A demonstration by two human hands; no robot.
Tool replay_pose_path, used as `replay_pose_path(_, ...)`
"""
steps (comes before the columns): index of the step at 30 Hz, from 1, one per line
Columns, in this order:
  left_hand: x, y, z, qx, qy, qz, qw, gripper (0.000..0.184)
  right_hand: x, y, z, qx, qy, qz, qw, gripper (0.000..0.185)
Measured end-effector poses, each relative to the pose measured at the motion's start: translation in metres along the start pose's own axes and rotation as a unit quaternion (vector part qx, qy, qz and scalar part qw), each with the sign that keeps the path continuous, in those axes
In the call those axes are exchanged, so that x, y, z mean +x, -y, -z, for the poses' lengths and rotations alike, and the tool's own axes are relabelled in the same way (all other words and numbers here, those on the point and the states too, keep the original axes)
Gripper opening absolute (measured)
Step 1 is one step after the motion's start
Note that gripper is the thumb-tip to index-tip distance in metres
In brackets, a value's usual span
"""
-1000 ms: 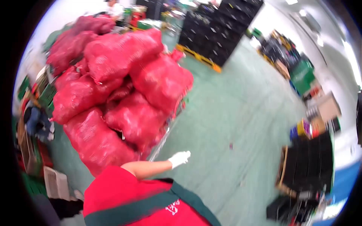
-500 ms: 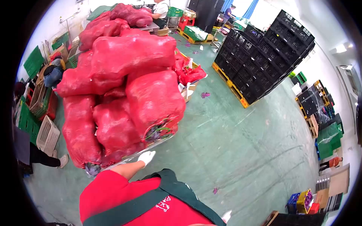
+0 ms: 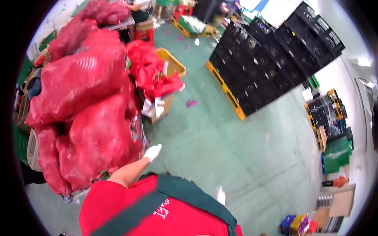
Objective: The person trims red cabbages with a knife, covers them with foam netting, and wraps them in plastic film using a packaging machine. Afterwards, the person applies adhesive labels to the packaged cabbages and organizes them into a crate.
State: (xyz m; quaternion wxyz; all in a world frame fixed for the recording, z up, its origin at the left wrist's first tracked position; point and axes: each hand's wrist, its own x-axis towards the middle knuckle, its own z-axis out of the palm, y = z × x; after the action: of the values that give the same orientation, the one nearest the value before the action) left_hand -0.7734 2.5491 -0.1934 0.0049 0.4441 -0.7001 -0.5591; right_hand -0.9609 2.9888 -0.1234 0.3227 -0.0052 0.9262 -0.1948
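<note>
Here, a dark green apron (image 3: 185,192) crosses a red shirt (image 3: 193,222) nearest the camera. The gloved right hand (image 3: 221,195) hangs beyond the apron's edge, partly hidden, so I cannot tell whether it grips anything. The gloved left hand (image 3: 152,152) reaches forward with fingers extended, grasping nothing visible, just beside the near right corner of the piled red mesh sacks (image 3: 98,131); contact there is unclear. Past that corner, red bags (image 3: 153,74) lie heaped above a cardboard box (image 3: 165,106), beside a yellow crate (image 3: 173,65). Farther off, stacked black crates (image 3: 267,63) stand on a yellow pallet (image 3: 225,89), well apart from the sacks.
</note>
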Motion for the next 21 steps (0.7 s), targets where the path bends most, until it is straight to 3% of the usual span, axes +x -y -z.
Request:
replay_pose_path(2, 0.113, -0.035, -0.028, -0.061, -0.027, -0.079, 0.995, 0.059, 0.046, 0.009, 0.019, -0.033, 0.025, -0.002, 0.999, 0.048)
replay_pose_path(3, 0.116, -0.106, -0.018, -0.118, -0.05, -0.077, 0.989, 0.054, 0.073, 0.014, 0.029, -0.023, 0.032, -0.007, 0.999, 0.048)
replay_pose_path(4, 0.158, -0.131, -0.016, -0.115, -0.043, -0.074, 0.99, 0.04, 0.104, 0.023, 0.039, -0.003, 0.036, -0.011, 0.999, 0.049)
replay_pose_path(6, 0.206, -0.189, -0.018, -0.167, -0.105, -0.07, 0.978, 0.038, 0.174, 0.049, 0.062, 0.04, 0.037, -0.012, 0.998, 0.049)
replay_pose_path(7, 0.234, -0.195, -0.025, -0.132, -0.135, -0.115, 0.975, 0.049, 0.208, 0.065, 0.081, 0.056, 0.037, -0.006, 0.998, 0.05)
replay_pose_path(8, 0.215, -0.232, -0.012, -0.099, -0.142, -0.084, 0.981, 0.049, 0.238, 0.079, 0.099, 0.077, 0.038, 0.003, 0.996, 0.05)
replay_pose_path(11, 0.258, -0.225, -0.034, 0.018, -0.179, -0.048, 0.983, 0.053, 0.347, 0.147, 0.163, 0.121, 0.059, 0.055, 0.989, 0.052)
replay_pose_path(12, 0.294, -0.182, -0.053, 0.135, -0.207, -0.084, 0.965, 0.057, 0.381, 0.181, 0.182, 0.137, 0.07, 0.071, 0.986, 0.052)
replay_pose_path(13, 0.277, -0.199, -0.059, 0.102, -0.167, 0.018, 0.981, 0.062, 0.422, 0.218, 0.202, 0.145, 0.083, 0.09, 0.982, 0.052)
replay_pose_path(14, 0.281, -0.196, -0.069, 0.075, -0.186, 0.054, 0.978, 0.064, 0.459, 0.258, 0.221, 0.151, 0.092, 0.108, 0.978, 0.053)
replay_pose_path(18, 0.273, -0.23, -0.06, -0.091, -0.197, 0.148, 0.965, 0.07, 0.581, 0.465, 0.28, 0.159, 0.138, 0.168, 0.963, 0.055)
replay_pose_path(21, 0.307, -0.26, -0.057, -0.136, -0.245, 0.196, 0.94, 0.07, 0.657, 0.62, 0.307, 0.157, 0.177, 0.203, 0.95, 0.056)
